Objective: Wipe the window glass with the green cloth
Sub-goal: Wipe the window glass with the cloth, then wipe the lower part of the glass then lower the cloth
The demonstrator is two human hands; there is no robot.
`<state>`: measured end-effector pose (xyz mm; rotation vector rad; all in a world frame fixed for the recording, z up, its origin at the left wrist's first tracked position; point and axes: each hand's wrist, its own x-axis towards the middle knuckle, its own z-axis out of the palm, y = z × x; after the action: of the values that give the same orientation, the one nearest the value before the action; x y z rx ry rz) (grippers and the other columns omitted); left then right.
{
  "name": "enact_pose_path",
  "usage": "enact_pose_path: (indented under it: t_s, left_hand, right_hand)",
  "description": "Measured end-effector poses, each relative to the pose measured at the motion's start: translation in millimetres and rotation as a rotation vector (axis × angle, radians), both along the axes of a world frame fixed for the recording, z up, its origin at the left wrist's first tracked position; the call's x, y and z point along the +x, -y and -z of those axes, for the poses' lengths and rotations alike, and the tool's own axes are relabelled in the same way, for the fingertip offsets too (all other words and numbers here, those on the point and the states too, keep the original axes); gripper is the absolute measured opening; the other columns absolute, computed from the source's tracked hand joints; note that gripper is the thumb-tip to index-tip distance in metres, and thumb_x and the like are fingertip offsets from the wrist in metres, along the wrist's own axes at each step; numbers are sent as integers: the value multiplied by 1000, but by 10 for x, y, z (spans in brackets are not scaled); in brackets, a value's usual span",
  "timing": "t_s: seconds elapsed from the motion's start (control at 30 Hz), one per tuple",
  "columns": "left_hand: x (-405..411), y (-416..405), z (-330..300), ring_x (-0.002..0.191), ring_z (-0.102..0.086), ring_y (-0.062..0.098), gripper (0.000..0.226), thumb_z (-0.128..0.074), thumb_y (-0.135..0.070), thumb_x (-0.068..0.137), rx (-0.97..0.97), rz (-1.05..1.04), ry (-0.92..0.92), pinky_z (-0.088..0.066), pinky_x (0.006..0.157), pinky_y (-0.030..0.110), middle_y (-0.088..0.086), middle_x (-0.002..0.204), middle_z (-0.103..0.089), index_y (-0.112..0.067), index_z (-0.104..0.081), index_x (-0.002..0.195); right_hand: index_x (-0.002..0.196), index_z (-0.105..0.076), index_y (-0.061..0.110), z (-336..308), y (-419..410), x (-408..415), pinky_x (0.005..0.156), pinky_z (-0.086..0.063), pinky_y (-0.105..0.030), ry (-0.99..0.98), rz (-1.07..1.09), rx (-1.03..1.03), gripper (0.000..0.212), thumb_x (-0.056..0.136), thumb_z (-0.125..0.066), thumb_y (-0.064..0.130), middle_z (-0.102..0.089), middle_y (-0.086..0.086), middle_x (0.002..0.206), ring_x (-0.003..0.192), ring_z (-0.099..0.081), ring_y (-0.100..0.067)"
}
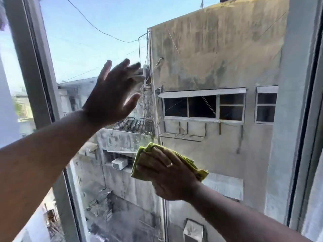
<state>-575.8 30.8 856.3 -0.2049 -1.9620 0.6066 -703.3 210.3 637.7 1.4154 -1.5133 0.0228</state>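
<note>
Fingers spread flat over a folded green cloth pressed it against the window glass, low in the pane and a little right of its centre, as a person reached out with both bare arms. The right hand, a ring on one finger, lay on top of the cloth with the fabric bunched under the palm, its edges showing above the fingertips and past the wrist. Higher and to the left, the left hand was raised with its fingers apart and holding nothing, blurred at the tips; whether it touched the pane could not be told. A pale window frame slanted down the left side of the view, with another upright frame member at the right edge. Through the pane stood a stained concrete building with a row of dark windows under a metal awning, a railed balcony beside it, air-conditioning units on lower walls, and a cable sagging across a clear blue sky.
</note>
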Motion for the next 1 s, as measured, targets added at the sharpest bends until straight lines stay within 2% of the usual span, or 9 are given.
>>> enact_pose_path:
  t_s: [0.13, 0.23, 0.33, 0.43, 0.53, 0.67, 0.73, 0.8, 1.0]
  left_hand:
    - [459, 0, 1072, 90, -69, 32, 67, -35, -60, 96, 117, -10, 164, -49, 80, 42, 13, 107, -72, -6, -68, 118]
    - [425, -287, 1576, 91, -71, 26, 72, -54, -67, 83, 479, 11, 283, -55, 77, 37, 7, 105, -73, -10, -61, 126]
    - [173, -582, 1712, 87, -70, 21, 67, -80, -46, 75, 934, 99, 248, -57, 78, 33, 4, 102, -72, -12, -55, 127]
    - [104, -643, 1644, 81, -71, 17, 38, -82, -30, 78, 1052, 168, 342, -58, 71, 32, 0, 90, -73, -14, -66, 109]
    - [416, -447, 1465, 78, -72, 15, 11, -76, -15, 86, 1134, 382, 635, -56, 63, 19, -2, 86, -69, -17, -67, 93]
    - [1405, 226, 1296, 86, -70, 4, 10, -72, -25, 88, 1411, 474, 719, -57, 65, 19, -8, 91, -72, -26, -69, 98]
    - [1948, 576, 1453, 93, -73, 10, 28, -79, -41, 79, 1595, 481, 688, -60, 70, 23, -5, 99, -76, -30, -72, 103]
    - [2305, 853, 1835, 101, -74, 18, 37, -81, -42, 75, 1800, 428, 606, -63, 75, 31, 1, 112, -76, -27, -75, 108]
    - [3784, 1303, 4265, 83, -75, 15, 19, -54, -10, 99, 2450, 71, 56, -62, 79, 38, 13, 115, -68, -10, -63, 116]
  right_hand:
    - [153, -33, 22, 5, -64, -87, 125, -23, -48, 61, -173, -288, 62, 97, -54, 40, -38, -12, 158, 148, -35, -32]
    - [151, -24, 18, 46, -19, -115, 129, -10, -45, 167, -247, -367, 65, 101, -50, 51, -31, -19, 154, 149, -26, -34]
    - [151, -24, 16, 9, -40, -109, 130, -3, -42, 215, -252, -392, 64, 103, -45, 52, -29, -19, 154, 151, -20, -31]
    - [146, -35, 9, -69, -141, -60, 124, -21, -42, 217, -180, -462, 81, 87, -58, 60, -41, -21, 151, 140, -36, -35]
    - [128, -62, 9, -262, -321, 97, 91, -39, -39, 360, -40, -481, 88, 72, -55, 77, -68, -15, 122, 109, -55, -30]
    - [80, -71, 6, -303, -101, 406, 63, -54, -45, 1019, -196, -74, 31, 82, -78, 37, -67, -10, 74, 68, -60, -25]
    - [87, -68, -1, -195, 243, 676, 65, -50, -41, 1615, -483, 113, 20, 80, -82, 12, -60, -13, 77, 71, -54, -22]
    - [96, -71, 14, 16, 575, 976, 67, -58, -34, 2018, -589, 206, 22, 77, -82, 15, -66, -3, 82, 72, -63, -15]
    - [107, -63, 19, 2042, 1882, 2516, 56, -60, -31, 2519, -196, 411, 12, 97, -64, 13, -67, -2, 87, 69, -66, -14]
